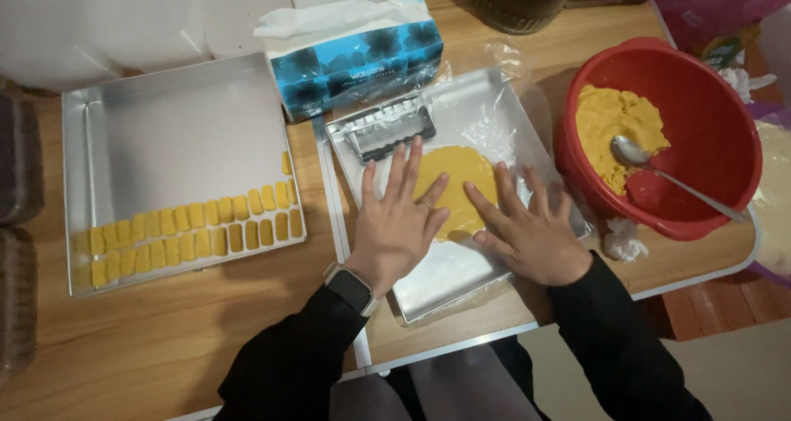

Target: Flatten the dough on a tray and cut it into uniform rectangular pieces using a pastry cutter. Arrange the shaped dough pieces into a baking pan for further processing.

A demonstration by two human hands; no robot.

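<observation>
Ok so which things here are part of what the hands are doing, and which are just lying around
In use: left hand and right hand flat on the yellow dough; plastic sheet; metal tray; grid cutter.

Lying about: tissue box, red bowl, spoon, tray of cut pieces.

A large square metal tray (177, 133) sits on the left of a wooden table (165, 339). Two rows of small yellow dough bars (194, 227) line its near edge, with one more bar just above the right end. A blue tissue box (356, 58) stands at the far middle, a white tissue sticking out. On the right is a red plastic bowl (709, 116) holding a lump of yellow dough (614, 128) and a metal spoon (659, 174). A crumpled tissue (624, 240) lies just beside the bowl's near side.
</observation>
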